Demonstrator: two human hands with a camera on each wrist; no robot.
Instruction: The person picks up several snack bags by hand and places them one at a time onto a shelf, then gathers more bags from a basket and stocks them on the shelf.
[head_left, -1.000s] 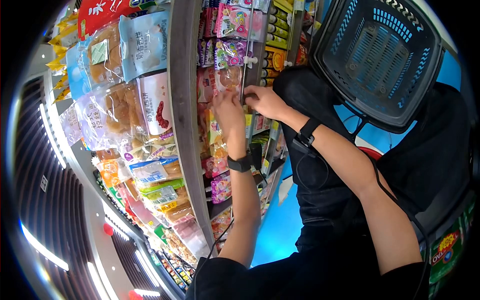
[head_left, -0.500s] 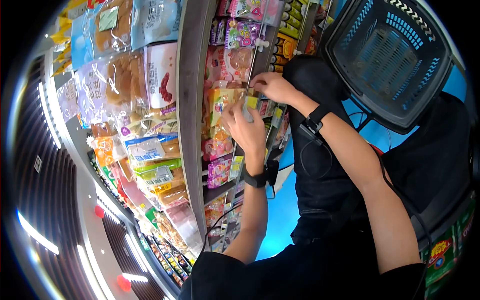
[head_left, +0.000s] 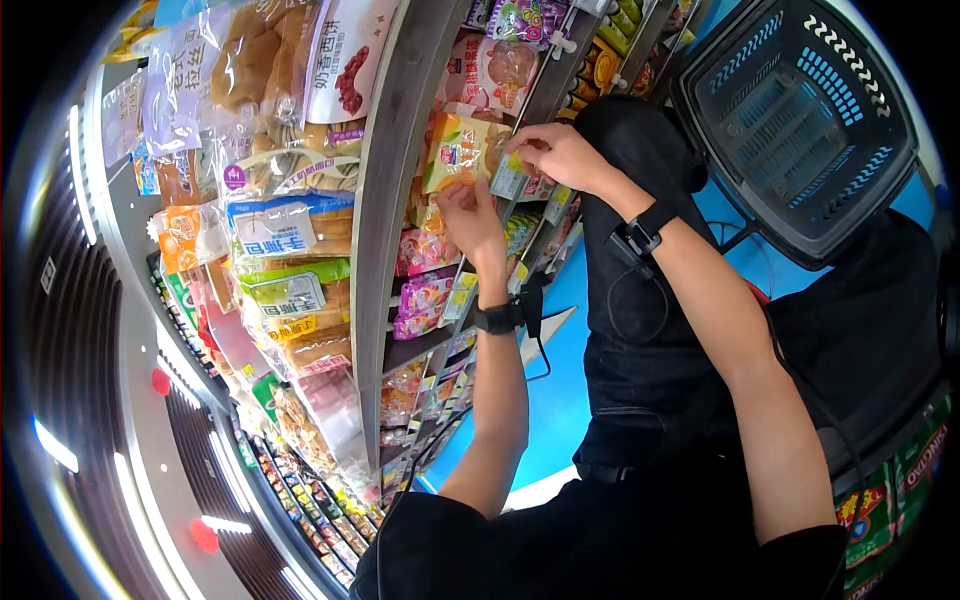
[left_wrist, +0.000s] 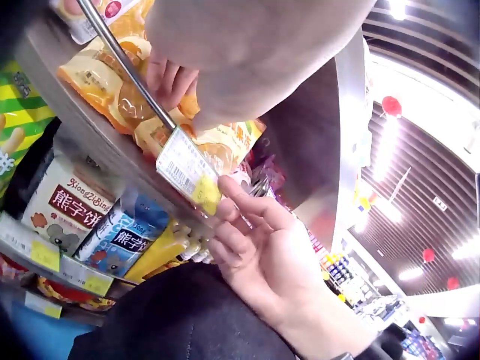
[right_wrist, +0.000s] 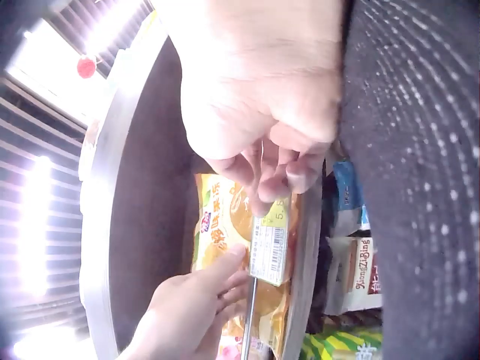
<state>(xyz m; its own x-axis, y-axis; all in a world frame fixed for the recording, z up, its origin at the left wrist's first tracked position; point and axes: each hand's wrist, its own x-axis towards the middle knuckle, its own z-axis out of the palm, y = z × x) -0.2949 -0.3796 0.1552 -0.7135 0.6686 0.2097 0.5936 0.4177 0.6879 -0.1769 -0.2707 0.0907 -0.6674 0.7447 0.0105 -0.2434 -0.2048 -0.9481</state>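
A yellow-orange snack pack (head_left: 455, 150) with Chinese print lies on the shelf. My left hand (head_left: 475, 222) is at its lower edge, fingers loosely bent; its thumb rests over the front of the pack in the right wrist view. Just beside it my right hand (head_left: 562, 158) is at the shelf's front, where its thumb and fingertips pinch the end of a price tag (left_wrist: 184, 165). This white and yellow tag sits on a thin metal rod (right_wrist: 251, 315) in front of the pack. Part of my left hand's grip area is hidden behind my wrist in the left wrist view.
A pink candy pack (head_left: 490, 75) lies beyond, with purple bags (head_left: 422, 305) nearer. Bagged bread (head_left: 290, 225) hangs left of the grey shelf panel (head_left: 385, 200). A black basket (head_left: 700, 110) stands at the right above my dark-trousered leg (head_left: 640, 360). Smaller packs (left_wrist: 67, 202) fill the lower shelf.
My left hand has gone from spread fingers over the shelf front to the yellow-orange pack. My right hand has shifted along the shelf front to the price tag. The head view has moved too.
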